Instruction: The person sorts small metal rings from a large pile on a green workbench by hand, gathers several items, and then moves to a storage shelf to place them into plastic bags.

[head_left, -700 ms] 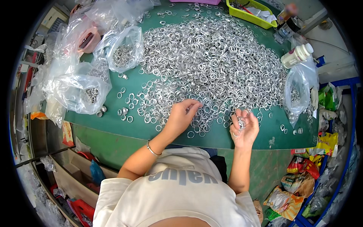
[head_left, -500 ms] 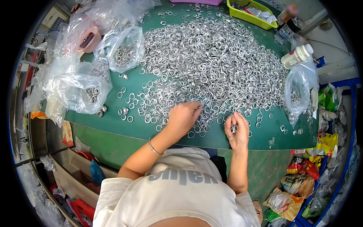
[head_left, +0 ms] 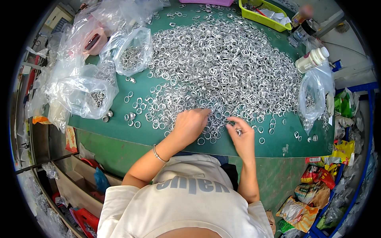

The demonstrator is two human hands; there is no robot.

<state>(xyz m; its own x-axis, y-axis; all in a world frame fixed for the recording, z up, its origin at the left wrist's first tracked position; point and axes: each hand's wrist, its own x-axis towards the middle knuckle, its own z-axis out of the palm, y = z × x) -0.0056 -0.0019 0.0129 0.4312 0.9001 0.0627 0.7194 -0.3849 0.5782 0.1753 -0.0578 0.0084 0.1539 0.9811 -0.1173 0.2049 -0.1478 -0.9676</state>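
A broad heap of silver metal rings [head_left: 226, 59] covers the middle of the green table [head_left: 131, 107]. At the heap's near edge, my left hand [head_left: 190, 125] is closed, back upward, its fingertips bent down among loose rings. Whatever those fingertips pinch is hidden. Just to its right, above the table's front edge, is my right hand [head_left: 243, 139]. Several rings [head_left: 239, 131] are held in its curled fingers, while its thumb and forefinger reach toward the loose rings beside my left hand. A thin metal bangle [head_left: 158, 154] circles my left wrist.
Clear plastic bags [head_left: 85, 93] with rings crowd the left side, near a pink bowl [head_left: 96, 41]. Another bag [head_left: 311, 101] lies at the right edge below a white bottle [head_left: 312, 59]. A yellow-green basket [head_left: 264, 20] stands at the back right. Stray rings dot the front strip.
My right hand has moved left toward my left hand, its forefinger now stretched away from the held rings. My left hand stays at nearly the same spot, its wrist slightly shifted.
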